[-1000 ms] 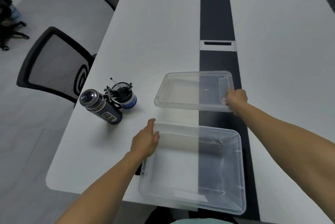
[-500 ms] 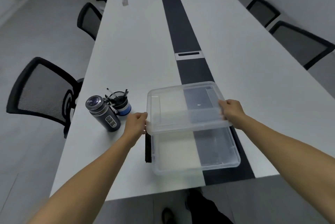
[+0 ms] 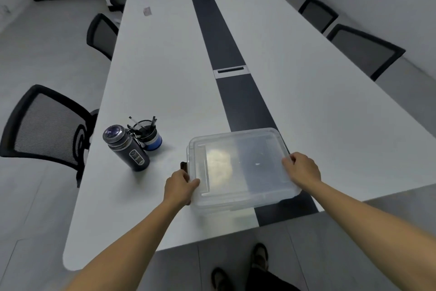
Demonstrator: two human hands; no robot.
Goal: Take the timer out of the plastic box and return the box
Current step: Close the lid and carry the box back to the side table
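Lidded clear plastic box (image 3: 240,168) rests on white surface (image 3: 165,78). Left hand (image 3: 179,187) and right hand (image 3: 303,169) each close their grip on its opposite short edges.

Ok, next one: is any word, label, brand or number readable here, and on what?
None can be read.
Dark bottle: a small panel low on its side, print too blurred.
Pen cup: no text shows.
Plastic box: no label visible.
Card far up the table: too small to tell.
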